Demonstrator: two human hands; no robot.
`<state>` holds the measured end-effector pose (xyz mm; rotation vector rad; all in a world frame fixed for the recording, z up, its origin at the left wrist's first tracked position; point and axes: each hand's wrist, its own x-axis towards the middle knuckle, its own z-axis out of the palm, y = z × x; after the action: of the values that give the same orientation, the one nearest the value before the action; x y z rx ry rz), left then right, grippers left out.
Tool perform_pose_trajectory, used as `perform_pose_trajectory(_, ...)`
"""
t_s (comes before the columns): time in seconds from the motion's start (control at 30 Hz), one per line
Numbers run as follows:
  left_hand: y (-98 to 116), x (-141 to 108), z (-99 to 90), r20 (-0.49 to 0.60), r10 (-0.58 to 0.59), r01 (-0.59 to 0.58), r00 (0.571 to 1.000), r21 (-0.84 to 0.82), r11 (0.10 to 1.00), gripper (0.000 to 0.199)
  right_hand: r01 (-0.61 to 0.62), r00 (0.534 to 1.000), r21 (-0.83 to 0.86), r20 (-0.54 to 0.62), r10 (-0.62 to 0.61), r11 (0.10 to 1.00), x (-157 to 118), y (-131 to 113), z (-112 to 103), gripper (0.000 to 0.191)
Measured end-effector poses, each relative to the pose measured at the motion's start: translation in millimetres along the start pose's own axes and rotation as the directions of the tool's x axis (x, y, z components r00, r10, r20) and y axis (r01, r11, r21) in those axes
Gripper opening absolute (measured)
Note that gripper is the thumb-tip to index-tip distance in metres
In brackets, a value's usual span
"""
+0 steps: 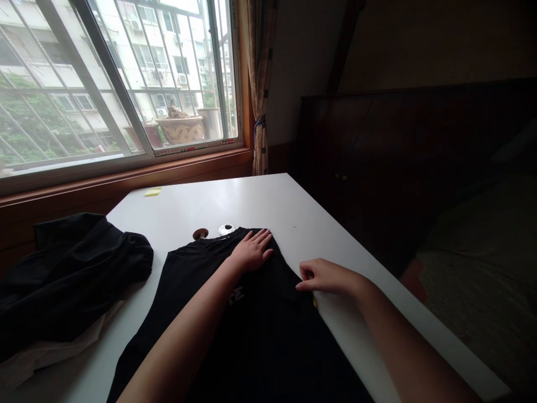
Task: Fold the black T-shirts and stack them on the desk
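Observation:
A black sleeveless top (260, 336) lies spread on the white table (335, 246), its neckline toward the window. It has small white print on the chest, partly covered by my left forearm. My left hand (253, 250) rests flat on the top's right shoulder, fingers stretched out. At the right armhole edge, my right hand (314, 275) is closed in a pinch on the cloth, its other fingers curled in. A bit of yellow shows at the fabric's edge just below that hand.
Dark cloth (84, 280) is heaped at the left, over a paler piece (71, 352). Beyond the neckline are a round brown hole (200, 233) and a silver ring-shaped fitting (227, 229). A yellow note (153, 191) lies near the window (168, 78).

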<state>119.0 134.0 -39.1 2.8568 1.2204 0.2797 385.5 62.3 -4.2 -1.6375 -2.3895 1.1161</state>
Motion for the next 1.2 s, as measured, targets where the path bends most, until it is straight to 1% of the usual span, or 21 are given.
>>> perform_pose_trajectory(0.17, -3, 2, 2.3, 0.009, -0.016, 0.016, 1.0, 0.019, 1.0, 0.06, -0.007, 1.0, 0.015, 0.003, 0.006, 1.0, -3, -2, -3, 0.036)
perform_pose_trajectory(0.23, -4, 2, 3.5, 0.009, -0.017, 0.017, 1.0, 0.024, 1.0, 0.061, 0.023, 0.999, 0.003, -0.031, -0.023, 1.0, -5, -6, -5, 0.033)
perform_pose_trajectory(0.3, -4, 2, 4.6, 0.006, -0.019, 0.019, 1.0, 0.027, 0.999, 0.063, 0.103, 0.99, -0.024, -0.098, -0.105, 0.994, -6, -12, -7, 0.029)
perform_pose_trajectory(0.37, -4, 2, 5.7, 0.001, -0.021, 0.021, 1.0, 0.025, 0.999, 0.066, 0.206, 0.964, -0.045, -0.16, -0.211, 0.978, -7, -19, -7, 0.022)
perform_pose_trajectory(0.4, -4, 2, 6.2, -0.002, -0.022, 0.022, 1.0, 0.024, 0.999, 0.066, 0.252, 0.951, -0.05, -0.174, -0.257, 0.967, -7, -22, -6, 0.018)
perform_pose_trajectory(0.43, -4, 2, 6.8, -0.004, -0.021, 0.021, 1.0, 0.021, 1.0, 0.067, 0.286, 0.941, -0.053, -0.173, -0.291, 0.957, -6, -24, -5, 0.014)
perform_pose_trajectory(0.5, -4, 2, 7.7, -0.01, -0.021, 0.021, 1.0, 0.014, 1.0, 0.066, 0.318, 0.937, -0.053, -0.132, -0.322, 0.947, -4, -26, -1, 0.01)
perform_pose_trajectory(0.57, -4, 2, 8.3, -0.016, -0.019, 0.02, 1.0, 0.004, 1.0, 0.066, 0.309, 0.948, -0.035, -0.065, -0.31, 0.951, -2, -25, 2, 0.01)
perform_pose_trajectory(0.7, -5, 1, 8.5, -0.035, -0.011, 0.01, 0.999, -0.026, 1.0, 0.065, 0.247, 0.968, 0.03, 0.041, -0.248, 0.968, 0, -20, 5, 0.018)
perform_pose_trajectory(0.83, -5, 1, 5.8, -0.079, -0.001, -0.005, 0.997, -0.07, 0.998, 0.06, 0.232, 0.97, 0.054, 0.066, -0.235, 0.971, -1, -16, 3, 0.028)
perform_pose_trajectory(0.97, -5, -5, -3.9, -0.177, -0.036, 0.015, 0.984, -0.121, 0.993, 0.044, 0.224, 0.971, 0.045, 0.079, -0.227, 0.974, -3, -17, 1, 0.038)
perform_pose_trajectory(1.07, -1, -18, -15.3, -0.249, -0.095, 0.06, 0.964, -0.146, 0.987, 0.035, 0.222, 0.972, 0.014, 0.075, -0.223, 0.975, -6, -20, 0, 0.031)
perform_pose_trajectory(1.13, 4, -32, -22.1, -0.26, -0.116, 0.079, 0.959, -0.148, 0.986, 0.033, 0.23, 0.97, 0.002, 0.08, -0.23, 0.973, -8, -23, 1, 0.024)
perform_pose_trajectory(1.2, 11, -48, -26.5, -0.252, -0.134, 0.101, 0.958, -0.142, 0.985, 0.037, 0.247, 0.965, -0.004, 0.088, -0.246, 0.969, -11, -27, 2, 0.018)
